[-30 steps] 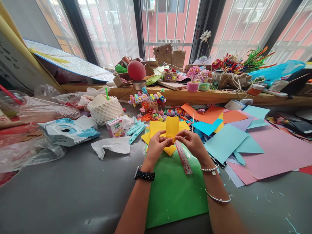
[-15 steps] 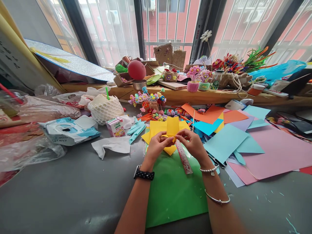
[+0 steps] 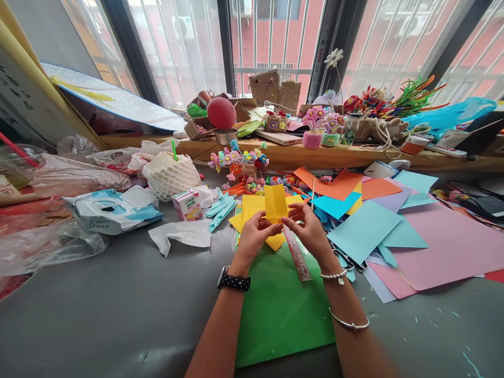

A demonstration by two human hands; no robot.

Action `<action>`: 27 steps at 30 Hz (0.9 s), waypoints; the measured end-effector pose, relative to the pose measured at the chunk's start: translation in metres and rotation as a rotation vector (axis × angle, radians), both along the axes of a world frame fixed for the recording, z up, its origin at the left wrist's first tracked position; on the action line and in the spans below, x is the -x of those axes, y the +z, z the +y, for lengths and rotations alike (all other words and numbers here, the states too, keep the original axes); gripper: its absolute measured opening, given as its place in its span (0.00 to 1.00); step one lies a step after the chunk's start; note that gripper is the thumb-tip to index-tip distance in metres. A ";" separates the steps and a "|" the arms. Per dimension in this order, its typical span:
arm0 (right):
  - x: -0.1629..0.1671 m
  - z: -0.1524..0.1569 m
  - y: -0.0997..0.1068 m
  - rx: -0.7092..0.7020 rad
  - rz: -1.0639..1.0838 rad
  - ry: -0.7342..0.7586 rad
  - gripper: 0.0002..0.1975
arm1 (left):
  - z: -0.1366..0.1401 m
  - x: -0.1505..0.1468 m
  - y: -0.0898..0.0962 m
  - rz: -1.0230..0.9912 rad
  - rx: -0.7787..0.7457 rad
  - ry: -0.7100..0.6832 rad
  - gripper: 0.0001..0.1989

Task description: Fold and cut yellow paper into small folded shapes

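Note:
A folded piece of yellow paper (image 3: 276,202) stands upright between my hands, its crease lines showing. My left hand (image 3: 255,236) grips its lower left edge, thumb in front and fingers curled behind. At the lower right corner, my right hand (image 3: 310,233) has its thumb against the paper, with the index finger bent a little above. Under my hands lie more yellow sheets (image 3: 252,206) and a green mat (image 3: 283,310). A patterned ruler (image 3: 298,254) rests on the mat, close to my right hand.
Light blue sheets (image 3: 364,231) and a large pink sheet (image 3: 452,244) spread out at right, partly covering scissors (image 3: 346,258). On the left are a wipes pack (image 3: 112,210), a small box (image 3: 187,205) and a tissue (image 3: 181,235). Handmade flowers (image 3: 240,160) stand behind.
The yellow paper has shifted slightly left and tilted, showing more of its folds. My right hand's index finger has lifted away from the thumb.

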State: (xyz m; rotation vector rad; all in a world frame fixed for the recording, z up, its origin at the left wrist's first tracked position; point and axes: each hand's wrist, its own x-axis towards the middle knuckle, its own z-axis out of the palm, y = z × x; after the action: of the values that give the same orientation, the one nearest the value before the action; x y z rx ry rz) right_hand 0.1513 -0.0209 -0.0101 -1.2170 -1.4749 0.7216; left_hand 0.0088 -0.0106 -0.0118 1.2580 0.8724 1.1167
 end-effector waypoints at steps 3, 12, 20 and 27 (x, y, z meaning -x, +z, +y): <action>0.000 -0.001 0.000 0.042 -0.039 0.031 0.16 | 0.000 0.000 0.001 -0.010 0.005 0.016 0.20; 0.003 -0.003 0.003 0.045 -0.032 0.002 0.15 | -0.002 -0.002 0.003 -0.022 0.011 0.010 0.18; 0.003 -0.003 0.001 0.019 -0.068 -0.003 0.15 | -0.001 -0.002 -0.001 -0.046 -0.007 -0.012 0.19; 0.005 -0.002 0.000 0.026 -0.098 -0.021 0.15 | 0.000 -0.003 -0.002 -0.071 -0.027 -0.013 0.22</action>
State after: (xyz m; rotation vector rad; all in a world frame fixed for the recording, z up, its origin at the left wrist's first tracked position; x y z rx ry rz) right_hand 0.1467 -0.0230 -0.0104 -1.3016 -1.5345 0.6769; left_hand 0.0115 -0.0106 -0.0140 1.2371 0.7968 1.1597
